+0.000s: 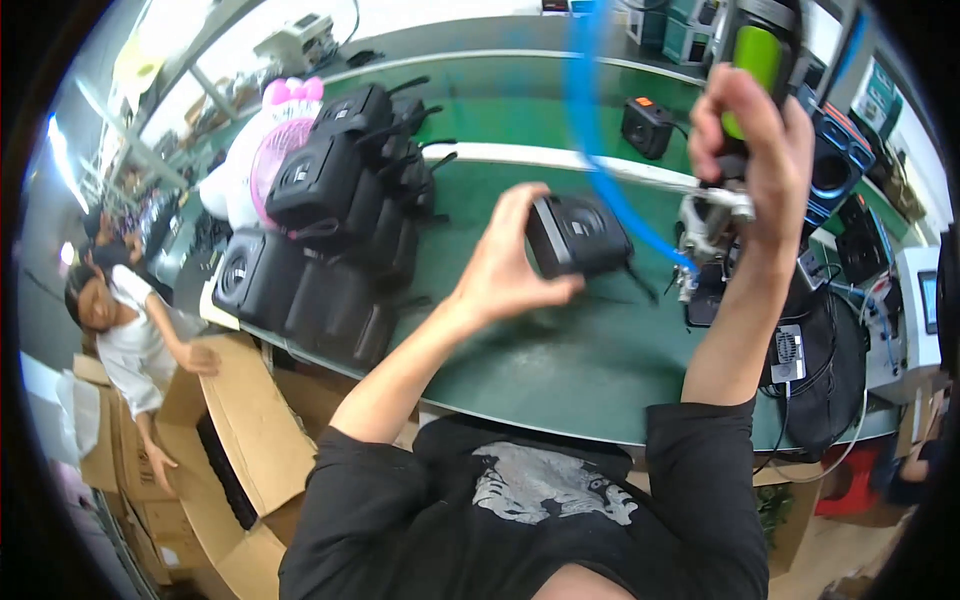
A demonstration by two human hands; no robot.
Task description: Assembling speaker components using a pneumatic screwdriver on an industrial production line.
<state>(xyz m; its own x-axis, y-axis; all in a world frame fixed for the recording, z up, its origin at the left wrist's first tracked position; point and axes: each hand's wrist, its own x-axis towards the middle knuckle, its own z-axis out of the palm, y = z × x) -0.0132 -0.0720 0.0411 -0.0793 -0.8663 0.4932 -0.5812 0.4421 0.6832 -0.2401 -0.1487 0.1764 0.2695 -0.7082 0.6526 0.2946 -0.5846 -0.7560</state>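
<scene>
My left hand [498, 265] grips the left side of a small black box speaker [590, 238] on the green work table, thumb along its near edge and fingers at the far corner. A short black strap hangs off the speaker's right side. Raised at the right, my right hand [765, 150] is wrapped round a black power screwdriver [758, 55] with a bright green band. Its tip is not clear to see. A blue air hose [612, 190] curves down between my hands to metal fittings [700, 235] beside my right wrist.
Similar black speakers [320, 190] are stacked at the left, by a white and pink fan [285, 150]. One speaker [648, 127] stands farther back. Larger speakers [835, 165] and cables crowd the right. A co-worker [135, 320] reaches to an open cardboard box [255, 425] at lower left.
</scene>
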